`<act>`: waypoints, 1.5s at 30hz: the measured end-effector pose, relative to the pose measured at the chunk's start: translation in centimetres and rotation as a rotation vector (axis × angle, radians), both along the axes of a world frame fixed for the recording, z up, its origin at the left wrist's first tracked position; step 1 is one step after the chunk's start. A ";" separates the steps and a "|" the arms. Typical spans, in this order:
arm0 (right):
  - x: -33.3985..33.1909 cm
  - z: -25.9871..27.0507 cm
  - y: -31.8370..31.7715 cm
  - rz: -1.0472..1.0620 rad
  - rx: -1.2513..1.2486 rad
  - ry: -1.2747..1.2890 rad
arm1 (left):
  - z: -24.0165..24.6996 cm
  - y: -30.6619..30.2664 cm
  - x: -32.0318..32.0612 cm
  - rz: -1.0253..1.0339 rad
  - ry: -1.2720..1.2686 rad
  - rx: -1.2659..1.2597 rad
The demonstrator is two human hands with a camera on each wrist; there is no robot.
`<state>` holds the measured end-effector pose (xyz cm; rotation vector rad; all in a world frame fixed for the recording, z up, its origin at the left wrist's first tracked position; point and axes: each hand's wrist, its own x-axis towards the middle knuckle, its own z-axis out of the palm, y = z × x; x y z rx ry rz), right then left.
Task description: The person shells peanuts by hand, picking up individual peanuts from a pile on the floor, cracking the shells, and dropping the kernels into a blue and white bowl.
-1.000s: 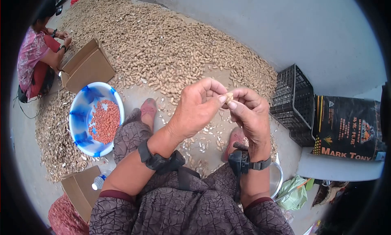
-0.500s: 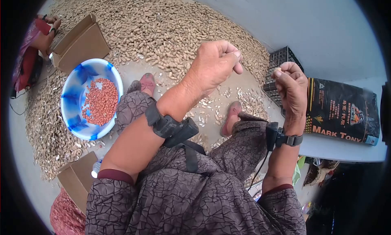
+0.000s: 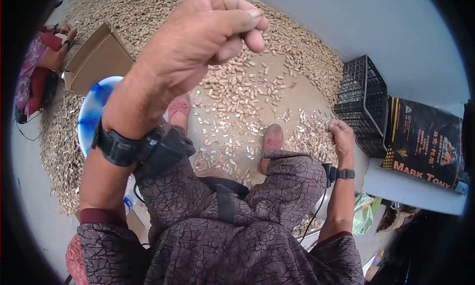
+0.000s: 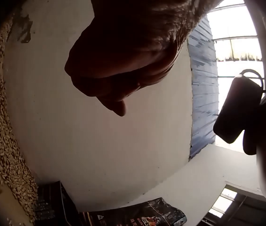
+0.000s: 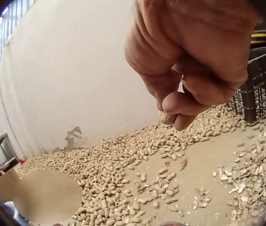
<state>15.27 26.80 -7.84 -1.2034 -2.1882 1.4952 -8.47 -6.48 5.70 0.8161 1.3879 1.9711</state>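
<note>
My left hand (image 3: 208,43) is raised high in front, its fingers curled and the thumb pressed against the index finger. Nothing shows between its fingers, and its palm is hidden. Low on the right, near the shell litter, my right hand (image 3: 341,136) pinches a small pale piece of peanut shell (image 5: 166,117) between thumb and fingertips. Unshelled peanuts (image 3: 302,47) lie in a wide heap against the wall. Empty shells (image 3: 311,136) are strewn around my feet. A blue and white basin (image 3: 88,118) stands at left, mostly covered by my left forearm.
A black plastic crate (image 3: 363,99) and a black printed bag (image 3: 428,146) stand at right by the wall. An open cardboard box (image 3: 96,60) is at upper left, beside another person (image 3: 37,70). A pale green plastic bag (image 3: 363,216) lies at lower right.
The hands have parted from around one peanut. My left hand has come up and leftward, over the basin side; my right hand has gone right and then down toward the shells.
</note>
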 end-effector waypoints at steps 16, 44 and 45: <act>0.9 -24.6 0.7 0.134 -0.346 -0.497 | -10.8 6.4 -10.0 0.109 -0.134 -0.482; -9.4 -24.0 1.7 0.388 0.189 -0.325 | -20.0 6.0 -5.4 -0.073 -0.467 -0.655; -10.0 -23.9 1.6 0.400 0.240 -0.310 | -20.0 6.0 -5.4 -0.077 -0.485 -0.656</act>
